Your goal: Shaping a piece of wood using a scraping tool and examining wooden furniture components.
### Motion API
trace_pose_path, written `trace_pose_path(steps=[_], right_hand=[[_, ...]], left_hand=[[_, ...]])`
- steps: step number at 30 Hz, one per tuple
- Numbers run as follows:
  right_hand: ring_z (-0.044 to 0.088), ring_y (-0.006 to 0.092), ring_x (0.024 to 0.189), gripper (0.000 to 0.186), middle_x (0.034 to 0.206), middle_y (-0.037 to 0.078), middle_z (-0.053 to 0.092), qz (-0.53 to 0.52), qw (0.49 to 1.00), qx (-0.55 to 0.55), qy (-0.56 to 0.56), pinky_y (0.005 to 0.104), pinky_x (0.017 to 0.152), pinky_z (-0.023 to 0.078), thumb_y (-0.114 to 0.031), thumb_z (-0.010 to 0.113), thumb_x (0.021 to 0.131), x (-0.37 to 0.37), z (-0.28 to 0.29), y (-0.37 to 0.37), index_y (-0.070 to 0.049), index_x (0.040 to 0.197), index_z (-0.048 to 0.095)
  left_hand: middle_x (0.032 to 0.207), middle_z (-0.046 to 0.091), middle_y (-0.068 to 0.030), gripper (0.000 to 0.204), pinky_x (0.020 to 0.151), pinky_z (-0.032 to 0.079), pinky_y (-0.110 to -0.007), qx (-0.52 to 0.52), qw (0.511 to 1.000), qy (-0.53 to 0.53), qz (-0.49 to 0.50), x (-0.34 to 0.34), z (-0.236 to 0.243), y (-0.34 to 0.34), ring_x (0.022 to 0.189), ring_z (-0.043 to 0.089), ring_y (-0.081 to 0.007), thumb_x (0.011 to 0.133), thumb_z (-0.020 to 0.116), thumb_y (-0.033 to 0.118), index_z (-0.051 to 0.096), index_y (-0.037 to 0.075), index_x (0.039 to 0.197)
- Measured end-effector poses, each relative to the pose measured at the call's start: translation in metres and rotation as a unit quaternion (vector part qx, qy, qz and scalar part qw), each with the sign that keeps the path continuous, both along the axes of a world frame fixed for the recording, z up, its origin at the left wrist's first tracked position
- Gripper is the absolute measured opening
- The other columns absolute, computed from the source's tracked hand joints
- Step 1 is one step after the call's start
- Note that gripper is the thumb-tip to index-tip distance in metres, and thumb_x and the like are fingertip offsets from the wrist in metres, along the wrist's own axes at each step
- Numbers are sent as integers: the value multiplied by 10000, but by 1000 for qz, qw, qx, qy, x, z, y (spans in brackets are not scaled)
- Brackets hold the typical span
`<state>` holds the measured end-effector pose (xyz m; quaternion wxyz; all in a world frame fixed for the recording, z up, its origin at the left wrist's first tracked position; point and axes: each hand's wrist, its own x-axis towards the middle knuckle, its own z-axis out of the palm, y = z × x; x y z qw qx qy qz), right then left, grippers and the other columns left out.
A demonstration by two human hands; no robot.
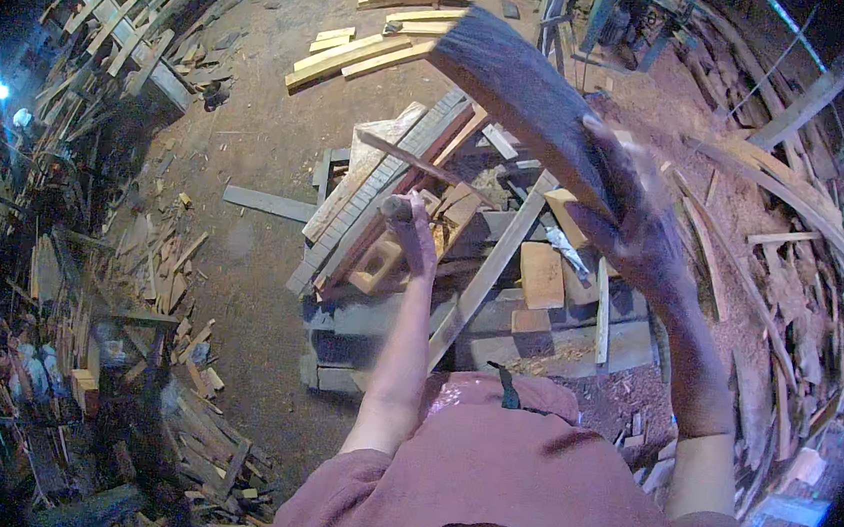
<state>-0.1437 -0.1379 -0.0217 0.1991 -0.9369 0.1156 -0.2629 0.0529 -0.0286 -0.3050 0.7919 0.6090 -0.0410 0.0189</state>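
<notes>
My right hand is raised at the right, its fingers and thumb gripping the near end of a thick dark wooden board. The board slants up and away to the left, above the workbench. Lower and further left, my left hand is closed around a tool with a round, dull end; its rest is hidden by the hand. Around that hand lie a light wooden block with a recess and a thin brown stick. A plain tan block sits on the bench to its right.
Long boards lie slantwise across the bench's left side, and a narrow grey plank crosses its middle. Yellow sawn strips lie on the ground beyond. Scrap wood piles line the right, with more offcuts at the left.
</notes>
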Motion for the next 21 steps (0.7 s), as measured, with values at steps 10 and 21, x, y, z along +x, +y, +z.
trace_pose_path(steps=[10,21], right_hand=[[515,316,940,652,1071,157,475,160,977,-81,-114,397,813,447,-287,741,665,25,25,31,-217,1256,477],[503,277,928,542,1039,94,493,139,982,-124,17,380,756,437,-265,689,680,65,-105,5,-357,1190,532]], left_hand=[[1075,525,-127,290,814,414,-360,216,952,-193,-99,11,-94,14,949,511,-231,849,533,86,460,34,1125],[1272,413,-171,484,1015,254,-450,266,936,-146,-177,0,-66,2,1216,344,-283,876,502,197,336,24,1298]])
